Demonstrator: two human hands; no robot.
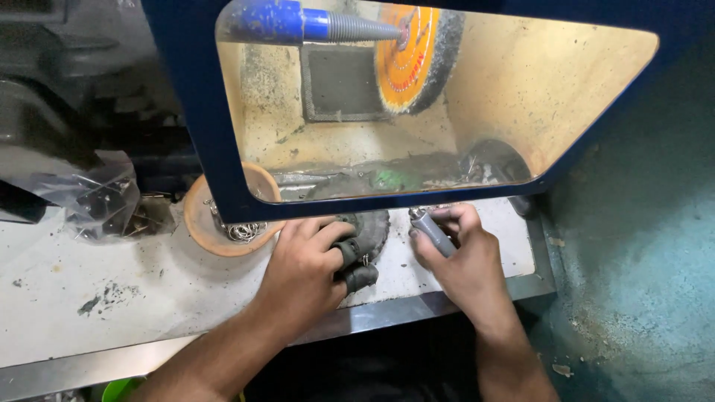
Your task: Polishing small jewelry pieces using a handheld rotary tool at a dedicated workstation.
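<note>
My left hand (302, 272) rests on the white bench and grips a dark, dirty cloth-like pad (363, 246) with small metal pieces on it. My right hand (460, 262) is closed around a short grey metal tool (434, 232), its tip pointing up and left toward the pad. Both hands sit just below the blue frame (195, 112) of a polishing hood. Inside the hood, an orange and grey buffing wheel (417, 56) hangs on a blue tapered spindle (313, 24).
A shallow orange bowl (199, 223) holding thin wire rings stands left of my left hand. A crumpled clear plastic bag (97, 193) lies further left. The bench's steel edge (89, 365) runs along the front. A teal wall (655, 246) closes the right side.
</note>
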